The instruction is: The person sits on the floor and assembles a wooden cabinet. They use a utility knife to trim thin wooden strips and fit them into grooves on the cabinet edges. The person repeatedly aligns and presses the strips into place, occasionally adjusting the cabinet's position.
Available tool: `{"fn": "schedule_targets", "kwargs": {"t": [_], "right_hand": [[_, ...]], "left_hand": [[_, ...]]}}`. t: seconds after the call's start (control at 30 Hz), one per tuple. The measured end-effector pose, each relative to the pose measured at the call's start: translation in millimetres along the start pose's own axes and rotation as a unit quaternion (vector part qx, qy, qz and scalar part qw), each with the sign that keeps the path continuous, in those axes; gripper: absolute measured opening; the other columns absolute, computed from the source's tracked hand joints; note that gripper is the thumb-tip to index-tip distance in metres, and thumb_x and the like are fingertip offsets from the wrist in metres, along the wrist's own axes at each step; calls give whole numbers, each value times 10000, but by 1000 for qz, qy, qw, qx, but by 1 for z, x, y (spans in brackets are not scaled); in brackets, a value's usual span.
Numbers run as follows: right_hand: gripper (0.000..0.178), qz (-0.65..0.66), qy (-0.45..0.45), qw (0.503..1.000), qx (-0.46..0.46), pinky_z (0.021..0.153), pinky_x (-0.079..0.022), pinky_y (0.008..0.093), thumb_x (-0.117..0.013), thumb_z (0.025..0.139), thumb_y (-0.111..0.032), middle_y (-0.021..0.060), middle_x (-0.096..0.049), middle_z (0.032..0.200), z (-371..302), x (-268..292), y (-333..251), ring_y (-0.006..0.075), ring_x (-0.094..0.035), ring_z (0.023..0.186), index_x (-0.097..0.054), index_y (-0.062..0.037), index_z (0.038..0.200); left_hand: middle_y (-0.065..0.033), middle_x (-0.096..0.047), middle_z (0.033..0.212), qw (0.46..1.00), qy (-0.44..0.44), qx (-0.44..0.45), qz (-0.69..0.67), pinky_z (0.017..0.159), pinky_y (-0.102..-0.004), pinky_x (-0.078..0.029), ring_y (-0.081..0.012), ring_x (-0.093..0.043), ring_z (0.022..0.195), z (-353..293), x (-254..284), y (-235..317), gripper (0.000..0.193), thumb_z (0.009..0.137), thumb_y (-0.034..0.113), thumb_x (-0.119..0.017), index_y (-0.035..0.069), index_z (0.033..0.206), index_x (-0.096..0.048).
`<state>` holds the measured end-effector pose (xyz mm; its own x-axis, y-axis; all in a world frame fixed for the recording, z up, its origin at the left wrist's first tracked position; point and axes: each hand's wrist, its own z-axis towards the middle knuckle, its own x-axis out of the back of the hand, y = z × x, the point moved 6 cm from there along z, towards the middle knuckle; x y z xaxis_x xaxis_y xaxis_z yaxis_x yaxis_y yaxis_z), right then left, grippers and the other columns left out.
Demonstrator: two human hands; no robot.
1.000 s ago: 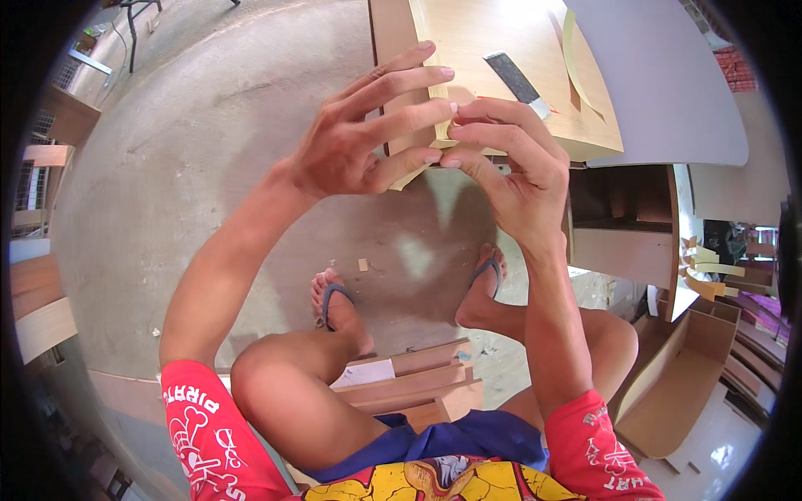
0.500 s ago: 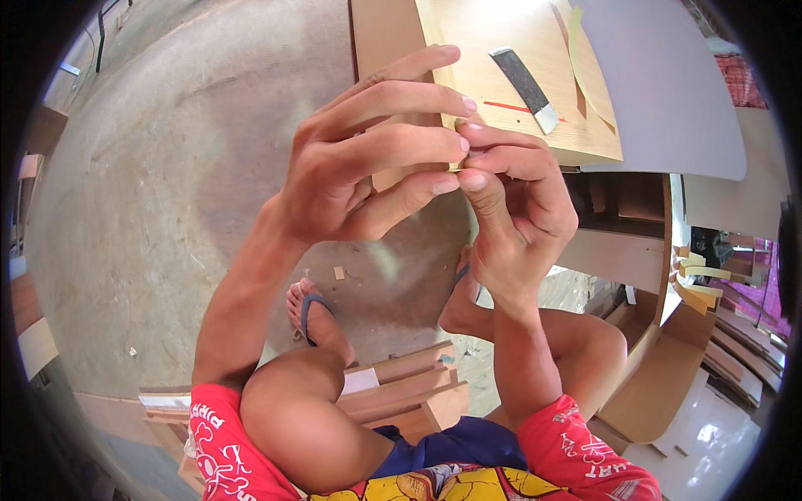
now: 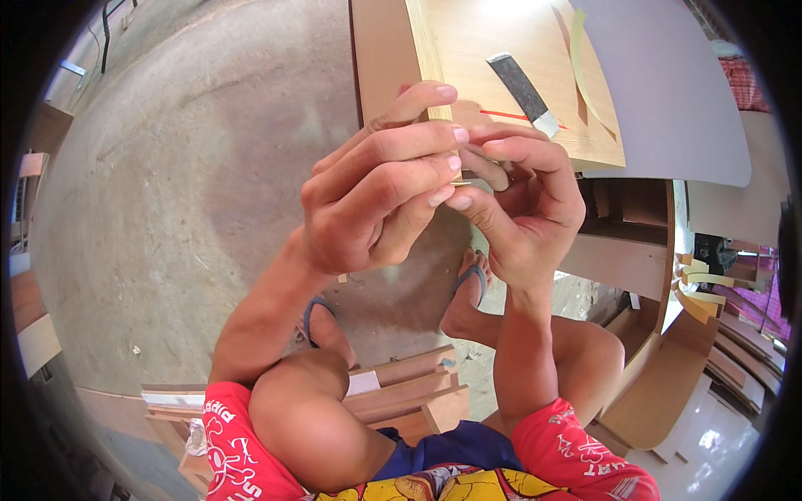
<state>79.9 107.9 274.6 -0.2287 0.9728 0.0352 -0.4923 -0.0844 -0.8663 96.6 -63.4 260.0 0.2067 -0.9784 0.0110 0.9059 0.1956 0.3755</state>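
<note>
Red, white-printed sleeves (image 3: 547,434) accompany blue shorts (image 3: 468,447) and sandals (image 3: 479,274).

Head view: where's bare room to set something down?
Widest: floor between the left hand and boards at the left rim. Smaller: wooden top between dark flat tool and curled pale strip. Crowded: where the right hand faces the left around a thin pale piece; stacked boards, lower right.

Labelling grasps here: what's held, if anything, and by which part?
Left hand pinches a thin pale strip near its visible end, between thumb and fingertips; whether right hand also grips it can't be told.
</note>
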Motion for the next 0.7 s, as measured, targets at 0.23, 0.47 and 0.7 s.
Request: {"fn": "schedule_targets", "kwargs": {"t": [0.23,0.47,0.7], "right_hand": [[545,-32,-110,993,34,1112,-570,432,-972,831,-129,222,-625,1462,6,-1,8,299,-642,1357,-683,3,1274],[720,-85,-156,982,57,1126,-558,458,-983,817,-327,231,-601,1511,28,0,11,320,-640,1373,-680,25,1367],[793,-157,-163,972,55,1060,-583,413,-987,839,-330,288,-684,1431,27,-3,7,316,-727,1255,-667,120,1409]], "left_hand": [[-183,-781,1218,990,-85,80,-85,1072,-519,-599,-444,-718,1273,6,12,-13,150,957,18,-785,-5,1102,-755],[-117,-740,1349,973,-170,97,-123,1306,-578,-333,-366,-590,1441,28,20,-36,166,899,158,-860,125,1057,-822],[-27,-702,1114,960,-204,84,-171,1215,-500,-378,-261,-624,1198,31,19,-36,100,893,161,-844,141,971,-784]]}}
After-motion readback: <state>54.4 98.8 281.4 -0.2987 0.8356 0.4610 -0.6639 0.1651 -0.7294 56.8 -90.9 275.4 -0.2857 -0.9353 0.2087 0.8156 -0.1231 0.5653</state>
